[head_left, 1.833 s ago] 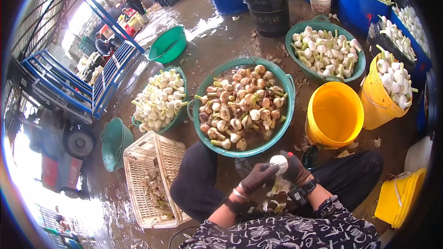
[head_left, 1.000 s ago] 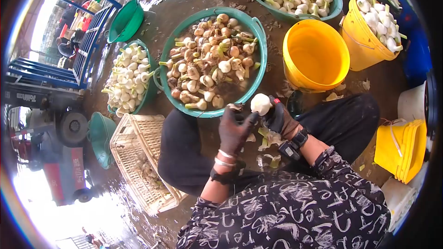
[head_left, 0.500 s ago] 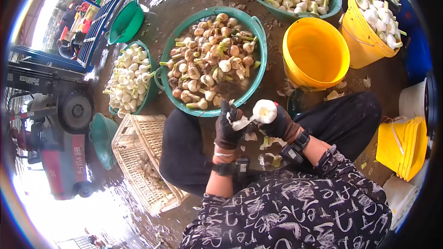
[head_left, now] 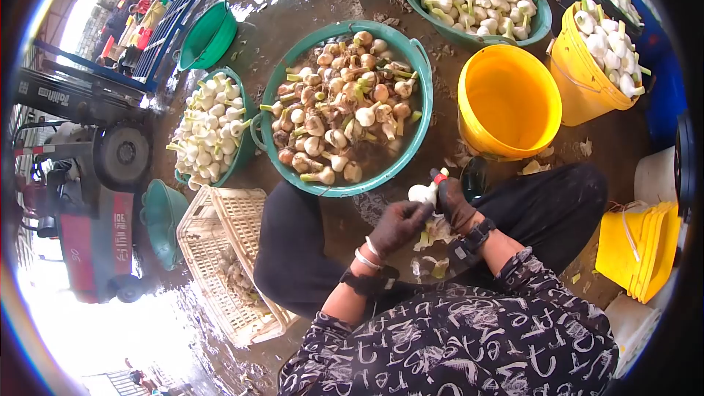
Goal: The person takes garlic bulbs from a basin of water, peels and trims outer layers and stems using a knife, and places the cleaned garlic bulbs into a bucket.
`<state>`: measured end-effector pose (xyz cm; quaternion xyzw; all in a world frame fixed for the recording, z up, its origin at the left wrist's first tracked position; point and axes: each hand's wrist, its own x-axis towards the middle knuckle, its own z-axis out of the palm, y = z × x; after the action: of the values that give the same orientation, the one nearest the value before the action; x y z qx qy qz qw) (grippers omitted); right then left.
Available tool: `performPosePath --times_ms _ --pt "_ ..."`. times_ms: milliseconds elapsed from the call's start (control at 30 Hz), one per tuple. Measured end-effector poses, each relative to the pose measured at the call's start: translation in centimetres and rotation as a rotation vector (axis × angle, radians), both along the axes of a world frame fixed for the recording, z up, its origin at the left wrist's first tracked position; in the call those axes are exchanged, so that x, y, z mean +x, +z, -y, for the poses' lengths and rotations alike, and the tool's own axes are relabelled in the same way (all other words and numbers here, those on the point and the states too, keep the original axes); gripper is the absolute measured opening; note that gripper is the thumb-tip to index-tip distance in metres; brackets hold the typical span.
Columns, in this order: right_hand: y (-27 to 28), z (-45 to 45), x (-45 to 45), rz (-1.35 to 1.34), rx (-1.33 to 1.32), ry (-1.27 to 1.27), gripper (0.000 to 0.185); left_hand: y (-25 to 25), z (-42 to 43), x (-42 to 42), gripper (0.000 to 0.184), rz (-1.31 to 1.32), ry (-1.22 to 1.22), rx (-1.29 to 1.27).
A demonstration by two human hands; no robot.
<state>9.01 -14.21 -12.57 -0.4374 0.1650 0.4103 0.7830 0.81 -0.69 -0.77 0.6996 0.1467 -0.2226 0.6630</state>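
Observation:
A white garlic bulb [head_left: 421, 193] with a short green stem is held between both gloved hands, in front of the green tub's near rim. My left hand [head_left: 400, 227] has its fingers closed against the bulb's lower side. My right hand [head_left: 453, 202], with red at a fingertip, grips the bulb near its stem. Beyond them the green tub [head_left: 425, 114] holds brownish unpeeled garlic in water. An empty yellow bucket [head_left: 509, 101] stands to its right. Peeled skins [head_left: 438, 231] lie on the floor below my hands.
White garlic fills a green basin [head_left: 543, 26] at the back, another basin [head_left: 246, 143] at left and a yellow bucket [head_left: 579, 88] at right. A cream crate [head_left: 220, 264] stands by my left knee. Yellow buckets [head_left: 638, 249] lie right. A forklift [head_left: 88, 198] and people are at far left.
The bulb has turned so its stem points up and away. My left hand has moved from peeling off a strip of skin to touching the bulb. The view has shifted slightly.

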Motion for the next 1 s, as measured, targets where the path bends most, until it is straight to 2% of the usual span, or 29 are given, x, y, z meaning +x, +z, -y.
performPosePath --times_ms 33,67,100,133,200,267,333,367,400,467,500,533,600,633,700,733,800,933,967,1000 --pt "-0.8 -0.2 0.0 -0.030 -0.167 -0.056 0.027 0.1 0.1 0.2 0.030 0.011 -0.106 -0.056" --pt "-1.1 -0.3 0.3 -0.059 -0.334 -0.112 0.030 0.0 -0.5 0.9 0.030 0.017 -0.106 -0.058" --pt "-0.4 0.7 0.8 -0.136 -0.299 0.022 0.032 -0.1 -1.6 1.8 0.030 0.137 -0.117 0.091" --pt "-0.8 1.2 1.3 -0.134 -0.302 0.023 0.032 -0.4 -2.8 2.9 0.029 0.257 -0.128 0.241" --pt "-1.7 1.4 3.0 -0.055 0.066 -0.164 0.038 -3.0 -6.4 6.8 0.048 0.510 0.137 0.725" --pt "5.6 2.2 5.7 -0.083 0.573 -0.402 0.050 -3.5 -9.0 10.9 0.054 0.389 0.204 1.094" --pt "13.8 3.5 7.9 0.089 0.563 -0.266 0.062 -4.9 -10.4 14.4 0.054 0.335 0.125 1.160" --pt "16.1 3.2 7.9 0.156 0.424 -0.307 0.069 -5.3 -10.7 15.9 0.054 0.251 0.040 1.189" --pt "15.0 3.1 8.0 0.164 0.419 -0.312 0.069 -5.6 -11.0 16.7 0.054 0.261 0.038 1.183" --pt "10.9 3.3 7.8 0.306 0.017 -0.154 0.072 -6.0 -11.2 17.9 0.062 0.042 -0.019 1.129" --pt "10.1 2.8 6.9 0.309 -0.108 -0.105 0.072 -6.2 -11.1 17.7 0.060 0.105 0.022 1.099" --pt "9.3 2.0 6.6 0.299 -0.110 -0.102 0.072 -6.5 -10.8 16.8 0.060 0.094 0.019 1.098" --pt "7.2 0.5 5.3 0.166 -0.330 0.024 0.060 -5.1 -9.3 13.0 0.053 0.251 0.165 0.514" --pt "5.8 -0.2 4.6 0.148 -0.326 0.028 0.060 -4.9 -8.2 11.0 0.051 0.304 0.148 0.468" --pt "4.1 -0.9 3.3 0.742 -0.601 0.140 0.043 -4.3 -5.3 7.5 0.047 0.398 0.115 0.459" --pt "4.1 -1.1 2.8 0.740 -0.602 0.144 0.043 -3.7 -4.1 6.3 0.047 0.484 0.055 0.579" --pt "4.7 -1.5 2.1 0.687 -0.419 0.001 0.038 -1.7 -2.2 4.9 0.046 0.543 0.072 0.663" --pt "5.6 -0.9 1.5 0.650 -0.302 0.057 0.031 -2.0 -2.6 3.7 0.046 0.603 0.084 0.670" --pt "6.3 -0.7 1.3 0.658 -0.294 0.056 0.031 -2.1 -2.8 3.3 0.045 0.549 0.093 0.581" --pt "7.3 -0.3 1.2 0.498 -0.227 0.097 0.027 -2.2 -3.2 3.2 0.044 0.501 0.102 0.495"
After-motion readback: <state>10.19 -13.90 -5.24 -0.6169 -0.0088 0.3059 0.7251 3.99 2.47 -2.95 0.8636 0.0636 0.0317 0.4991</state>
